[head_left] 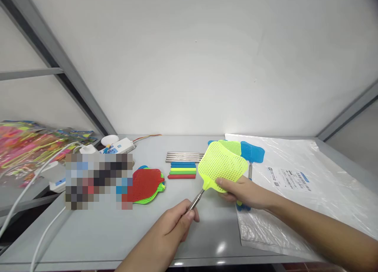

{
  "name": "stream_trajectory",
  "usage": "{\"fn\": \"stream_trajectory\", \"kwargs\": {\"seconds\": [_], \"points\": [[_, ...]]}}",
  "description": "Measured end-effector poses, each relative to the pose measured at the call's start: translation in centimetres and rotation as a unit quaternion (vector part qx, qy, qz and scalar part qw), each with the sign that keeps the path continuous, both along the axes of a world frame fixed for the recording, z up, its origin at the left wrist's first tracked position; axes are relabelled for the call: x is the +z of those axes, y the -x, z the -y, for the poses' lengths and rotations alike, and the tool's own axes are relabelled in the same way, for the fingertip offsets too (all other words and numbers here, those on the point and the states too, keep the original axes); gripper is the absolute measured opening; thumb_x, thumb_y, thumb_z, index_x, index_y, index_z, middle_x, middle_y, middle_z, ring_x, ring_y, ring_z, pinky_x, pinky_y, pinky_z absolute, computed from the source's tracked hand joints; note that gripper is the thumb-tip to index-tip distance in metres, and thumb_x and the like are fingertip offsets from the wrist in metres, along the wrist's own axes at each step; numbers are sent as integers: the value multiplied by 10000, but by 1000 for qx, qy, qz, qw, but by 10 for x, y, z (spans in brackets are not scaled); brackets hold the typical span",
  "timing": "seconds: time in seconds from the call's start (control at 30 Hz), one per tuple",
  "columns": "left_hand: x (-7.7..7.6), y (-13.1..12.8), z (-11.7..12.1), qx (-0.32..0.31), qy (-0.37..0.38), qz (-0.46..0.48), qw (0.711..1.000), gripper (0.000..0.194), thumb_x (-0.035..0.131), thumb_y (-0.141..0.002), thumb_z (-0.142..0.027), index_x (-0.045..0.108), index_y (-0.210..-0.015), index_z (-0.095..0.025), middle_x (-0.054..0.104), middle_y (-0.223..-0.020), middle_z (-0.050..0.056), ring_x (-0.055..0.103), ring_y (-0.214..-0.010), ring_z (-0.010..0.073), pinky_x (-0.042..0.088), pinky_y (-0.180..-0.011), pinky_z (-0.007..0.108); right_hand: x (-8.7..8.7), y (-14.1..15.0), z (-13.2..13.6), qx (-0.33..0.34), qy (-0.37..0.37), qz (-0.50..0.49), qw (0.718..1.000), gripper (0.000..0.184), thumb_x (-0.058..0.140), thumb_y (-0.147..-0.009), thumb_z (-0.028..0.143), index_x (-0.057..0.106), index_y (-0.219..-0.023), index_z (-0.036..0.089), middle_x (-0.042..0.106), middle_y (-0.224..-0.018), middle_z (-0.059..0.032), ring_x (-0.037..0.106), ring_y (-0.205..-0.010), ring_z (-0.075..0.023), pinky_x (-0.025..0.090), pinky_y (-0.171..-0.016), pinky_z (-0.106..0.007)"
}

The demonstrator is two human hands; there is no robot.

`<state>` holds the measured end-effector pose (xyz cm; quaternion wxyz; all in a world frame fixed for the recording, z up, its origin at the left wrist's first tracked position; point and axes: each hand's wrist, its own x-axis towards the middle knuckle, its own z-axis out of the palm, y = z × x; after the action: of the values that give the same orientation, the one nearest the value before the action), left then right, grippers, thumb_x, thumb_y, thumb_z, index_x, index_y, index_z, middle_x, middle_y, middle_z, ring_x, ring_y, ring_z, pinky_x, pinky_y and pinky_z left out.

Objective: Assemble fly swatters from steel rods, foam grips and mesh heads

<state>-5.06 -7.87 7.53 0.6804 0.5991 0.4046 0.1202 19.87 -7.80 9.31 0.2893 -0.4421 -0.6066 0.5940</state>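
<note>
My left hand [177, 222] is closed around a metal telescopic rod [195, 201]. The rod's far end meets the neck of a yellow-green fly swatter head [223, 163], a perforated plastic paddle. That head's lower right edge is pinched in my right hand [236, 191], thumb on top. Behind it lie other swatters, one with a blue head [252, 151] and a metal rod. To the left rests a pile of loose heads with a red head [146, 183] uppermost. Between them are several metal rods [183, 157] and coloured handle sleeves, a red sleeve [182, 176] nearest me.
A white plastic package [283, 220] with a printed label covers the table's right side. At left are power strips [119, 146], a white cable [17, 197], a blurred-out area and bagged colourful items [26, 149]. A white wall [189, 67] stands behind the grey table [103, 240].
</note>
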Motion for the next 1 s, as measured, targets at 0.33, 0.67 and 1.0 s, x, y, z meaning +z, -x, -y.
{"fn": "stream_trajectory", "kwargs": {"seconds": [0.33, 0.67, 1.0], "points": [[17, 8, 12, 23, 29, 45, 998, 442, 433, -901, -640, 528, -934, -210, 289, -509, -99, 209, -398, 68, 301, -390, 181, 17, 23, 21, 51, 12, -53, 997, 390, 407, -957, 516, 412, -714, 210, 314, -582, 76, 259, -521, -87, 220, -503, -251], [-6, -12, 14, 44, 28, 93, 994, 443, 423, -915, -622, 507, -853, -192, 346, -601, -95, 173, -383, 32, 296, -346, 159, 4, -39, 42, -76, -243, 347, 903, 329, 648, -796, 541, 653, -831, 214, 628, -797, -47, 570, -757, -221, 471, -733, -375], [-15, -36, -4, 50, 124, 168, 977, 371, 434, -944, -541, 500, -837, -192, 460, -677, -83, 156, -331, -8, 312, -320, 145, -90, -174, 85, -299, -138, 615, 716, 711, 198, -950, 613, 332, -1478, 157, 281, -1561, -160, 198, -1451, -315, 250, -1122, -564]]}}
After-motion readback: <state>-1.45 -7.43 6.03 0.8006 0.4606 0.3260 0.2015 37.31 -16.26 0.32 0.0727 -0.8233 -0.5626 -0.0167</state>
